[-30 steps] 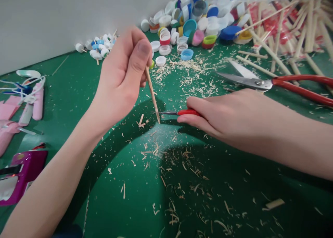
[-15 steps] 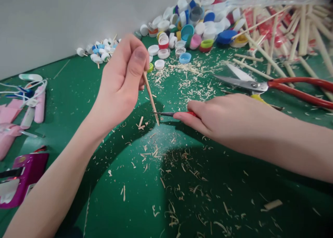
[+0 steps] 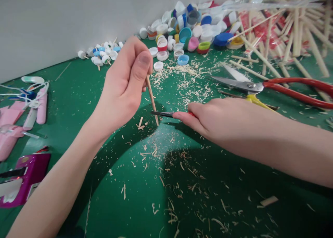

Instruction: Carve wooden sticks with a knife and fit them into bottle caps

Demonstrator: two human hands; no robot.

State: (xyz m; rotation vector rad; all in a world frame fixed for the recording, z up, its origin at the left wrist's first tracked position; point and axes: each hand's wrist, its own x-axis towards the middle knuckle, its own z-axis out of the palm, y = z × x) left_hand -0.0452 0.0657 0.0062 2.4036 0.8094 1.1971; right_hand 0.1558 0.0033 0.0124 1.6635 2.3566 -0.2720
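Near the middle, my left hand (image 3: 127, 82) is closed round the top of a thin wooden stick (image 3: 152, 97), which slants down to the green tabletop (image 3: 117, 203). My right hand (image 3: 208, 116) grips a small knife (image 3: 163, 113) with a red handle, mostly hidden by the fingers. Its dark narrow blade points left and lies across the stick close to the lower end. Pale wood shavings (image 3: 189, 85) are scattered around and below both hands.
Bottle caps (image 3: 185, 35) are heaped at the back, beside wooden sticks (image 3: 296, 33) and plastic bags. Red-handled scissors (image 3: 291, 87) lie open at right over a yellow-handled tool (image 3: 257, 101). Small white pieces (image 3: 104, 54) stand back left; pink tools (image 3: 41, 106) and a magenta device (image 3: 33, 172) lie left.
The view has shifted slightly. The blade still crosses the stick, its tip now a little further left past it. Both hands keep their holds.
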